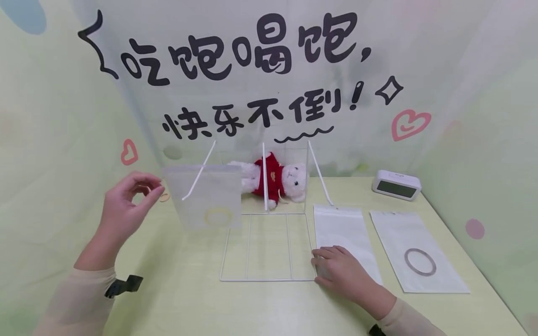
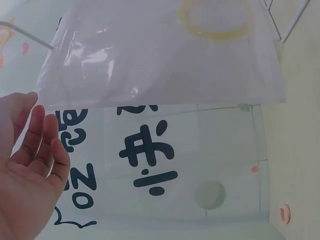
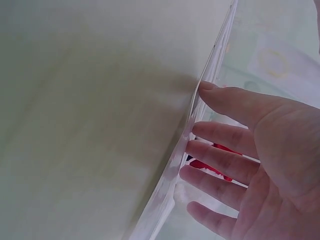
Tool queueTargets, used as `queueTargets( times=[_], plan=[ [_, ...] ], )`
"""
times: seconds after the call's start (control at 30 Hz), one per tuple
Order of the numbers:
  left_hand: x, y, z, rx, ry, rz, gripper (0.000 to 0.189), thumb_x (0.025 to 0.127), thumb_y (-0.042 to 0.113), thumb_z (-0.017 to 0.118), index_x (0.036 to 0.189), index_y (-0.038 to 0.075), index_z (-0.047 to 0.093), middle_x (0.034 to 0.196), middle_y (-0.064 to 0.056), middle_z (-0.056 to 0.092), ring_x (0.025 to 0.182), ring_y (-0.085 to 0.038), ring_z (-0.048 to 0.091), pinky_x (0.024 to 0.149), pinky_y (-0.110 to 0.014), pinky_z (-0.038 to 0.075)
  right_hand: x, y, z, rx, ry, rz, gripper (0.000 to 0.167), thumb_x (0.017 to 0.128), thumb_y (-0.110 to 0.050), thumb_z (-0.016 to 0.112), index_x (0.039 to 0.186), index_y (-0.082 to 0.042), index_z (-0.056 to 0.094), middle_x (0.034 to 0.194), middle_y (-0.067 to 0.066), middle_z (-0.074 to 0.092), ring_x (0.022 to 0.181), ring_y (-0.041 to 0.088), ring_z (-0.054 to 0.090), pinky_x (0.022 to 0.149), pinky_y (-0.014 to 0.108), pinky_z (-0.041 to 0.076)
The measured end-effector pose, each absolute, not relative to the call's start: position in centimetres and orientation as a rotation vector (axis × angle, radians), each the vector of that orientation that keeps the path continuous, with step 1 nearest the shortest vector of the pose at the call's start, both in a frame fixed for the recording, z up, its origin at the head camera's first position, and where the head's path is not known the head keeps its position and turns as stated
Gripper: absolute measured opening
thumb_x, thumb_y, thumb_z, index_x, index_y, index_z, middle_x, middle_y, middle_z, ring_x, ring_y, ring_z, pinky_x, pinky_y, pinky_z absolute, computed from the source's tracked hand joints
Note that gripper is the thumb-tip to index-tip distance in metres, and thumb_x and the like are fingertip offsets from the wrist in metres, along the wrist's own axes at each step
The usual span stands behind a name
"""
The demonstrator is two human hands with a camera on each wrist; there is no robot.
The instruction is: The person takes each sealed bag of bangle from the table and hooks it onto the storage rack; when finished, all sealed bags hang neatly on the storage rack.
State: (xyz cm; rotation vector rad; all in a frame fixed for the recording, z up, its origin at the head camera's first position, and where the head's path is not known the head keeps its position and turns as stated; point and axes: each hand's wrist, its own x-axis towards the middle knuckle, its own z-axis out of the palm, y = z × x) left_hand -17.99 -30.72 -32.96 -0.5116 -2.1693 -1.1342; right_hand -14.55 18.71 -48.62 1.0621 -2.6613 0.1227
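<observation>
A translucent white pouch [image 1: 201, 196] with a pale yellow ring on it hangs at the left hook [image 1: 193, 182] of a white wire rack; how it is attached is unclear. My left hand [image 1: 130, 200] is raised beside the pouch's left edge, fingers bent and thumb forward. In the left wrist view its fingertips are close by the pouch's corner [image 2: 160, 75], with nothing visible between them. My right hand [image 1: 346, 273] rests at the left edge of a flat white pouch [image 1: 342, 228] on the table. The right wrist view shows its fairly straight fingers [image 3: 220, 167] against that edge.
The rack's wire base [image 1: 269, 280] stands mid-table, with a middle hook [image 1: 265, 177] and a right hook [image 1: 321, 175]. Another white pouch [image 1: 403, 233] with a grey ring lies at the right. Behind are a plush bear in red [image 1: 273, 179] and a digital clock [image 1: 396, 185].
</observation>
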Motion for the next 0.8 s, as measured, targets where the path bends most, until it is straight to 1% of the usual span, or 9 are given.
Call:
queueTargets(
  times=[0.07,0.17,0.23,0.33,0.43,0.53,0.63,0.7,0.8],
  plan=[
    [-17.7,-30.5,-33.8,-0.579,-2.183,-1.065,0.025,0.082,-0.015,0.075,0.102,-0.001,0.071,0.093,0.002,0.068,0.086,-0.004,0.061,0.077,-0.008,0.051,-14.6,18.8,-48.6,1.063,-2.664,0.122,0.038,0.079,-0.035,0.085,0.11,-0.014,0.077,0.125,0.003,0.073,0.117,0.024,0.067,0.098,0.048,0.055],
    [-17.5,-29.8,-35.0,-0.677,-2.229,-0.974,0.028,0.079,-0.015,0.079,0.098,0.005,0.074,0.09,0.002,0.069,0.085,-0.001,0.06,0.077,-0.01,0.051,-14.6,18.8,-48.5,1.069,-2.661,0.129,0.038,0.08,-0.035,0.085,0.111,-0.014,0.077,0.125,0.003,0.073,0.116,0.024,0.068,0.098,0.048,0.055],
    [-17.4,-29.2,-35.9,-0.743,-2.258,-0.911,0.03,0.077,-0.013,0.081,0.097,0.009,0.074,0.089,0.004,0.069,0.084,-0.001,0.06,0.076,-0.011,0.051,-14.6,18.8,-48.5,1.079,-2.659,0.135,0.038,0.08,-0.036,0.084,0.111,-0.015,0.077,0.125,0.003,0.073,0.117,0.025,0.067,0.098,0.048,0.055],
    [-17.3,-28.2,-37.5,-0.83,-2.31,-0.866,0.031,0.076,-0.01,0.083,0.095,0.013,0.073,0.09,0.009,0.069,0.084,-0.002,0.061,0.074,-0.012,0.051,-14.6,18.8,-48.6,1.095,-2.651,0.131,0.038,0.08,-0.037,0.084,0.111,-0.015,0.076,0.125,0.003,0.073,0.117,0.024,0.067,0.097,0.047,0.054],
    [-17.2,-27.2,-39.2,-0.894,-2.377,-0.83,0.031,0.078,-0.006,0.083,0.096,0.017,0.071,0.092,0.01,0.069,0.083,-0.005,0.063,0.07,-0.014,0.052,-14.6,18.8,-48.6,1.105,-2.636,0.122,0.037,0.08,-0.037,0.083,0.109,-0.015,0.076,0.124,0.003,0.074,0.116,0.024,0.068,0.097,0.047,0.054],
    [-17.2,-26.4,-41.1,-0.926,-2.493,-0.805,0.027,0.083,0.001,0.083,0.099,0.018,0.071,0.095,0.009,0.07,0.084,-0.01,0.065,0.07,-0.019,0.054,-14.5,18.8,-48.4,1.101,-2.645,0.119,0.036,0.08,-0.036,0.083,0.109,-0.014,0.076,0.124,0.003,0.074,0.117,0.023,0.068,0.097,0.046,0.055],
    [-17.0,-25.8,-42.7,-0.913,-2.644,-0.785,0.023,0.086,0.009,0.082,0.102,0.023,0.07,0.098,0.009,0.068,0.088,-0.013,0.065,0.074,-0.025,0.058,-14.5,18.8,-48.4,1.091,-2.67,0.119,0.036,0.08,-0.035,0.083,0.109,-0.014,0.077,0.125,0.003,0.074,0.118,0.023,0.068,0.098,0.046,0.054],
    [-16.9,-25.4,-43.5,-0.905,-2.721,-0.767,0.021,0.088,0.013,0.082,0.102,0.023,0.071,0.099,0.008,0.068,0.09,-0.012,0.064,0.077,-0.029,0.059,-14.4,18.8,-48.4,1.086,-2.675,0.122,0.036,0.08,-0.034,0.083,0.109,-0.013,0.077,0.125,0.004,0.074,0.118,0.023,0.068,0.099,0.046,0.054],
    [-16.7,-25.0,-44.6,-0.914,-2.79,-0.725,0.02,0.087,0.016,0.082,0.102,0.022,0.071,0.1,0.008,0.067,0.091,-0.01,0.062,0.081,-0.03,0.059,-14.4,18.8,-48.4,1.092,-2.658,0.123,0.036,0.08,-0.033,0.083,0.109,-0.013,0.077,0.124,0.004,0.074,0.117,0.023,0.068,0.098,0.046,0.055]
  ],
)
